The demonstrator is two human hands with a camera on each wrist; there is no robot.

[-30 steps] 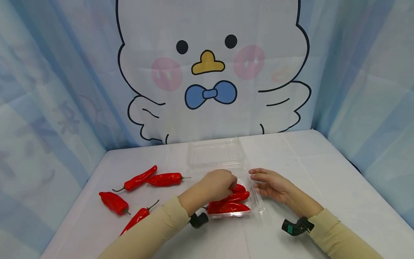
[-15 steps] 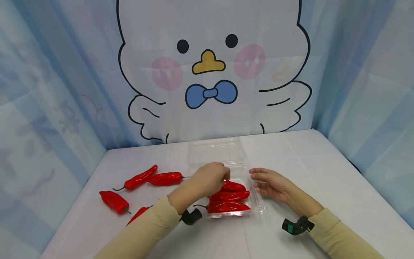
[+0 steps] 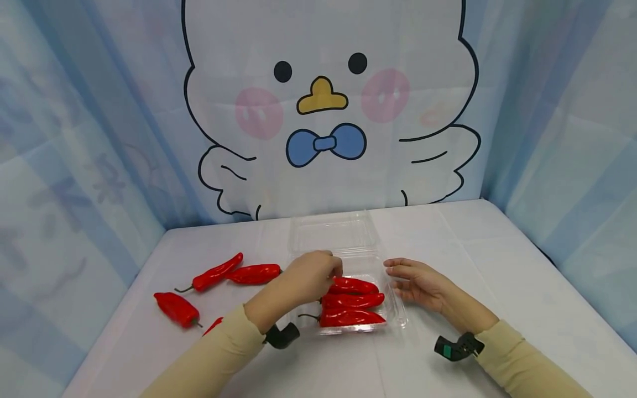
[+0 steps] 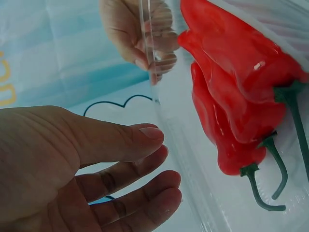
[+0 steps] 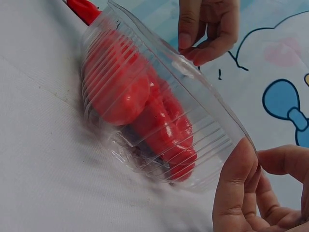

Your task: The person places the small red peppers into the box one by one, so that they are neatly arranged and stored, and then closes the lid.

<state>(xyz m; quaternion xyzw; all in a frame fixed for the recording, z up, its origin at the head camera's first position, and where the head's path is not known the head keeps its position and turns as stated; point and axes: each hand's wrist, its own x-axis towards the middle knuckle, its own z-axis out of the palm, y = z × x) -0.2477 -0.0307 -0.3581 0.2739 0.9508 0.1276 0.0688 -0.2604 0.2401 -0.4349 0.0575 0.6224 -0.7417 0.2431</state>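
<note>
Three red peppers [image 3: 352, 318] with green stems lie side by side in a clear plastic clamshell box [image 3: 401, 316]. My left hand [image 3: 309, 279] hovers over the box's left side, near the stem ends. In the left wrist view its thumb and fingers [image 4: 140, 137] are apart, and nothing is between them. At the box's right side, my right hand [image 3: 420, 284] pinches the rim between thumb [image 5: 236, 179] and forefinger, as the right wrist view shows. The left hand covers part of the box and the far pepper's stem end in the head view.
Several loose red peppers [image 3: 177, 309] lie on the white table [image 3: 448, 237] to the left, one mostly hidden behind the left sleeve [image 3: 214, 342]. The box's lid [image 3: 333, 232] lies folded back. Behind the table hangs a curtain [image 3: 323, 182] with a cartoon bird.
My left hand has let go of the farthest pepper in the box and drawn back to the left, uncovering the three peppers. The right hand has stayed at the rim.
</note>
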